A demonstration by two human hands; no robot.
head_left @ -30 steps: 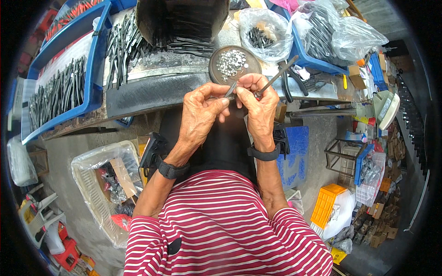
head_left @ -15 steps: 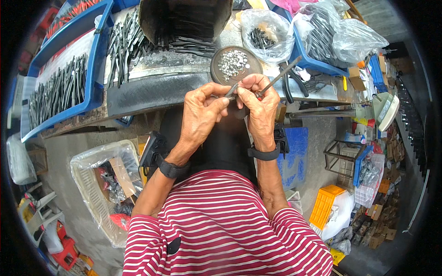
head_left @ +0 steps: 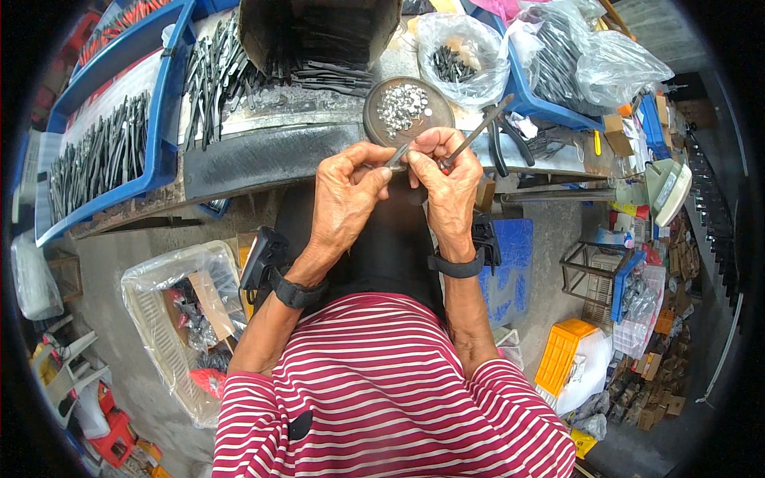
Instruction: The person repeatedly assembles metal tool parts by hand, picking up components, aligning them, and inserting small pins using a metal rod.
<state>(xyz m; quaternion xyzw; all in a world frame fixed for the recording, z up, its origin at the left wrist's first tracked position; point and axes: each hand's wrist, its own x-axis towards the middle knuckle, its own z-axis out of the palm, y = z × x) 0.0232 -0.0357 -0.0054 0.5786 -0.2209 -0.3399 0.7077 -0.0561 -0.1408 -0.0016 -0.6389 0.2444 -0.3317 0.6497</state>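
Note:
Between the thumb and fingers of my left hand is a small, narrow dark grey piece, angled up and to the right. My right hand grips a long, slim dark rod-like tool with a bit of red at its lower part; its far end points up and right. The right thumb and index fingertips meet the grey piece at its upper end. Just beyond the fingers, a round brown dish holds many small shiny metal bits. Both hands are over my lap, at the bench's front edge.
Blue trays of dark strips stand at left. A box of dark strips is at the back, beside a clear bag of short black pieces. Black-handled pliers lie at right. A plastic-lined crate sits on the floor.
Both hands have shifted very slightly left. The rod-like tool's far end has moved a little left and down. My fingers keep their grip on the grey piece.

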